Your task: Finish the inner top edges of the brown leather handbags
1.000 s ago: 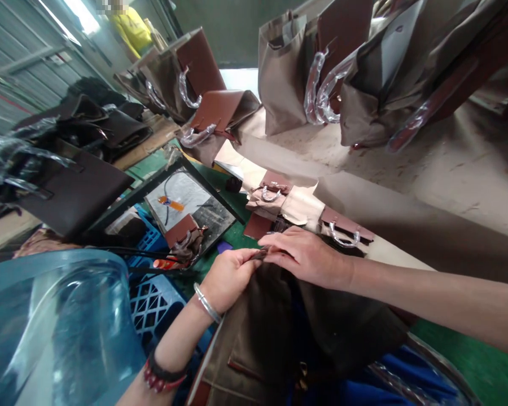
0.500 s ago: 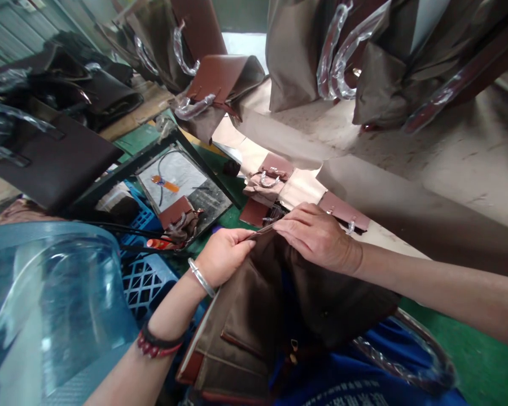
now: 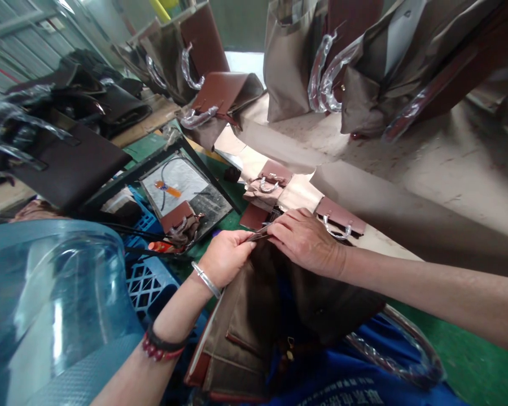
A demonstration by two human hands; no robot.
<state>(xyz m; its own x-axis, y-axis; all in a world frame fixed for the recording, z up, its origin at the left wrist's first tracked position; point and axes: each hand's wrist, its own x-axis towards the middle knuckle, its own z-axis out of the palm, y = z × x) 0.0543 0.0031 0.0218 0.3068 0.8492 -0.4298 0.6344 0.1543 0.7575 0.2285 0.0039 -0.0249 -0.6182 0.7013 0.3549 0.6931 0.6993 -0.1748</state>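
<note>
A brown fabric handbag (image 3: 254, 316) with reddish-brown trim lies across my lap, its inside and a pocket facing me. My left hand (image 3: 228, 255), wearing a silver bangle, pinches the bag's top edge between thumb and fingers. Just to its right, my right hand (image 3: 302, 239) grips the same edge, fingers curled over it. The short stretch of edge between the two hands looks thin and dark. A plastic-wrapped handle (image 3: 406, 349) loops out at the bag's right side. Below hangs a small gold-coloured clasp (image 3: 289, 349).
Blue clear plastic (image 3: 68, 293) bulges at the left beside a blue crate (image 3: 152, 285). Beyond stands a black-framed stand (image 3: 207, 208) with an orange-handled tool (image 3: 169, 189). Bags with wrapped handles, such as a tan bag (image 3: 290, 67), stand on the paper-covered table (image 3: 406, 175).
The view has shifted slightly, so the background sits lower. My right hand has moved a little left, closer to my left hand, and both still hold the bag's edge.
</note>
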